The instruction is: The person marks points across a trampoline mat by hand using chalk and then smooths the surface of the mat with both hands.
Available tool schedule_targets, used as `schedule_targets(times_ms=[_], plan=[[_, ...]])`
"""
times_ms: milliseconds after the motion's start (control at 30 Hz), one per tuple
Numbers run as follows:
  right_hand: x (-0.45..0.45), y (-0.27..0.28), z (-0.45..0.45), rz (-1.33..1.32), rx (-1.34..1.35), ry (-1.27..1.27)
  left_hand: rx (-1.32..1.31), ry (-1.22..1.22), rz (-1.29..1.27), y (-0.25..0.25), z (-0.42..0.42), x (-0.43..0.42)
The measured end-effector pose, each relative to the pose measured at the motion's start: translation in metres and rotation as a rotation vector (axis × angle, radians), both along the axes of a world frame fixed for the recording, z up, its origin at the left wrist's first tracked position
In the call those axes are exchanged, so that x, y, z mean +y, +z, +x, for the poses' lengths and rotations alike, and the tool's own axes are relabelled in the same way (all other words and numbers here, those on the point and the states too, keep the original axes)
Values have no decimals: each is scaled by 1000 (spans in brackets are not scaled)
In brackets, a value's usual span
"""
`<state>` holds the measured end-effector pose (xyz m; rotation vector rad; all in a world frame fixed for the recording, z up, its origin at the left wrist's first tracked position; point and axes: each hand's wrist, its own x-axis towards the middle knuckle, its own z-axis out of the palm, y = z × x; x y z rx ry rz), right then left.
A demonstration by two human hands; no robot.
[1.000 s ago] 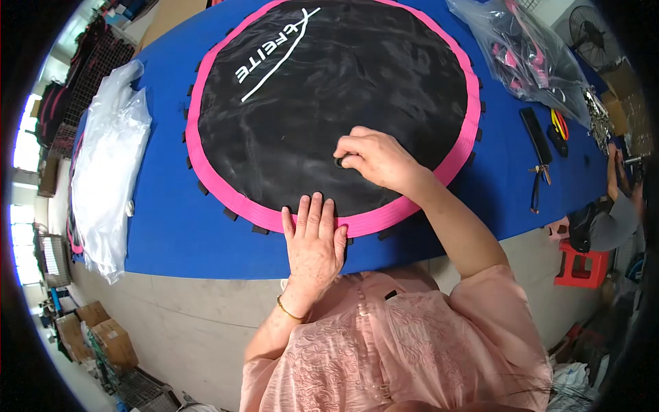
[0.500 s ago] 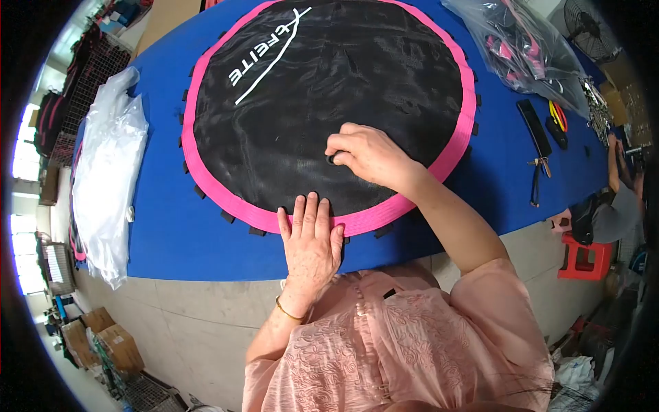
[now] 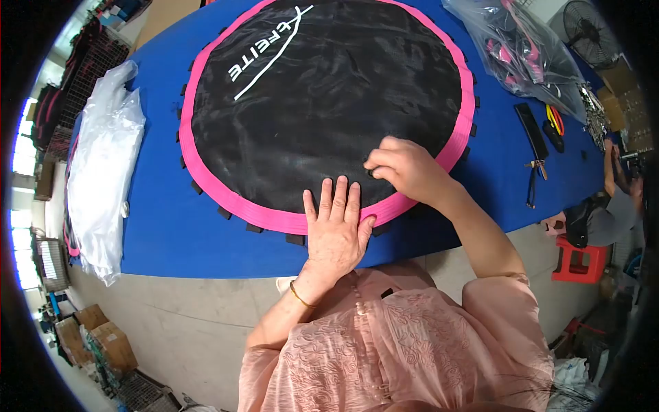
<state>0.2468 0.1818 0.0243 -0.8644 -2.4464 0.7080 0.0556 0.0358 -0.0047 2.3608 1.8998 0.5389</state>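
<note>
And here's the round black mat (image 3: pixel 309 117), lying flat across the middle of the blue table (image 3: pixel 178 240). The left hand (image 3: pixel 336 223) is spread open, palm down on the pink border (image 3: pixel 268 218) at the near edge, fingertips reaching onto the black. Just to its right, the right hand (image 3: pixel 405 170) is curled, pinching a small dark object (image 3: pixel 369 172) over the mat. White plastic wrapping (image 3: pixel 103 178) lies left; a clear bag (image 3: pixel 528 62), far right.
</note>
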Motion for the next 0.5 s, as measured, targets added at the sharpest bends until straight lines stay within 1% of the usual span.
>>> schedule_targets(times_ms=[133,233,400,500], plan=[[-11,7,13,34,-57,-1,-25,-18,11,3,-1,0],[-8,3,9,25,8,-29,-5,-4,-24,2,0,0],[4,-4,-6,30,118,-1,-4,-2,-11,0,-1,0],[1,-2,-1,30,76,9,-10,1,-6,1,-1,0]])
